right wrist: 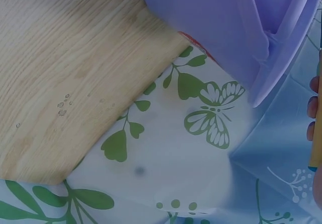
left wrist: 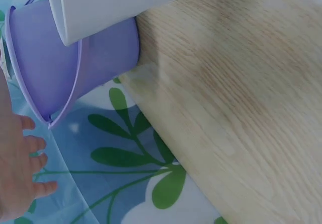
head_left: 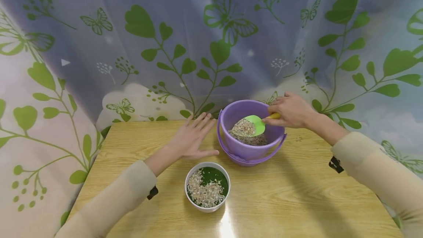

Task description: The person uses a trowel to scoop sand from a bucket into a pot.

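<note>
A purple bucket (head_left: 248,150) stands at the back of the wooden table (head_left: 297,194), with grain in its bottom. My right hand (head_left: 290,111) grips the yellow handle of a green scoop (head_left: 255,125) that lies over the bucket, heaped with grain. My left hand (head_left: 193,137) rests flat and open on the table just left of the bucket, fingers straight. A white bowl (head_left: 207,186) with a green inside, partly filled with grain, sits in front of the bucket. The left wrist view shows the bucket (left wrist: 100,58) and bowl (left wrist: 110,7) from the side.
A curtain (head_left: 185,39) printed with green leaves and butterflies hangs close behind and around the table. A few stray grains (right wrist: 63,105) lie on the table near its right edge.
</note>
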The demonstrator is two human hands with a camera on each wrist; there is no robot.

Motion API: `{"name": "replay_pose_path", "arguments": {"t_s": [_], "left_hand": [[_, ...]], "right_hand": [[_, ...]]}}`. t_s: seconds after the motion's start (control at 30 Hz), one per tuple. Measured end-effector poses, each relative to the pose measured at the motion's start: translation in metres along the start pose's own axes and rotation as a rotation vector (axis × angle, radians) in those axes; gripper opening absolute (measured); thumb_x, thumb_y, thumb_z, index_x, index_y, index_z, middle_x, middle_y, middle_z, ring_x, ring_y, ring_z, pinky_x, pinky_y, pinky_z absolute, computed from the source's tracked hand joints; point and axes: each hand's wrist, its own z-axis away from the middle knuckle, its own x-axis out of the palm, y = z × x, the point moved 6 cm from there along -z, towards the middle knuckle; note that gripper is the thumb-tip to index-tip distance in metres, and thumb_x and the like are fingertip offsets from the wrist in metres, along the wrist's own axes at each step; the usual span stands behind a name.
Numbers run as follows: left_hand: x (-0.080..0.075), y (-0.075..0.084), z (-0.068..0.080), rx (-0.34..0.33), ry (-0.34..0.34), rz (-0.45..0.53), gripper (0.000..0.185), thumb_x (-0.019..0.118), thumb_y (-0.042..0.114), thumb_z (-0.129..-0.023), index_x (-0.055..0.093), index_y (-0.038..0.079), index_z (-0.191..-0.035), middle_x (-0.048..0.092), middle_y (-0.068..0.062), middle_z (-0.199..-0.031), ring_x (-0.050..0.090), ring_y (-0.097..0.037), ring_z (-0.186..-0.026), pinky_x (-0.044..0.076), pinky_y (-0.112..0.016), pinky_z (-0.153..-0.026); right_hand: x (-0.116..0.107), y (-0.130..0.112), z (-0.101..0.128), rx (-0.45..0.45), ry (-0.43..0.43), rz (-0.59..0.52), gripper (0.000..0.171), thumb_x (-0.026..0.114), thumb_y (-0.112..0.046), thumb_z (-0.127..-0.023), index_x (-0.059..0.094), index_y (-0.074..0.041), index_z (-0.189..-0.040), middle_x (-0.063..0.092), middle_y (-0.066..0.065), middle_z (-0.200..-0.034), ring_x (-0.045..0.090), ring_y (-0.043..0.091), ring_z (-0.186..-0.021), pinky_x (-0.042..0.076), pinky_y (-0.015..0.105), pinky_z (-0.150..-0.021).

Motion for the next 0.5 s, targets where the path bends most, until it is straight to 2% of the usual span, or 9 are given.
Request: {"name": "replay_pose_path", "arguments": {"t_s": [0.2,0.27,0.4,0.5], "left_hand": [[-0.002,-0.004,0.019,0.031,0.037,0.047,0.106,0.046,0.083,-0.093,0.027,0.009,-0.168,0.023,-0.017,-0.175,0.026,-0.036,-0.164,0.024,-0.060,-0.133],[-0.001,-0.005,0.027,0.048,0.053,0.046,0.108,0.037,0.087,-0.094,0.028,0.009,-0.167,0.026,-0.018,-0.174,0.027,-0.036,-0.163,0.024,-0.060,-0.133],[0.001,-0.003,0.042,0.074,0.071,0.035,0.116,0.010,0.095,-0.090,0.028,0.010,-0.168,0.031,-0.018,-0.173,0.032,-0.036,-0.161,0.026,-0.060,-0.132],[0.002,-0.002,0.053,0.088,0.071,0.036,0.117,0.008,0.095,-0.089,0.028,0.010,-0.168,0.033,-0.018,-0.172,0.033,-0.036,-0.161,0.027,-0.061,-0.132]], "right_hand": [[-0.007,-0.007,0.003,-0.030,0.042,0.008,0.034,0.074,-0.052,-0.092,0.066,-0.024,-0.075,0.068,-0.008,-0.071,0.057,0.012,-0.067,0.039,0.029,-0.066],[-0.008,-0.010,0.003,-0.032,0.052,0.008,0.034,0.074,-0.052,-0.091,0.065,-0.024,-0.074,0.066,-0.008,-0.070,0.054,0.011,-0.065,0.037,0.028,-0.066],[-0.008,-0.013,0.005,-0.041,0.068,0.005,0.036,0.074,-0.053,-0.091,0.062,-0.025,-0.071,0.065,-0.011,-0.068,0.049,0.009,-0.063,0.033,0.026,-0.065],[-0.009,-0.016,0.006,-0.053,0.079,-0.003,0.038,0.073,-0.054,-0.092,0.059,-0.026,-0.070,0.063,-0.013,-0.067,0.047,0.008,-0.063,0.030,0.025,-0.065]]}}
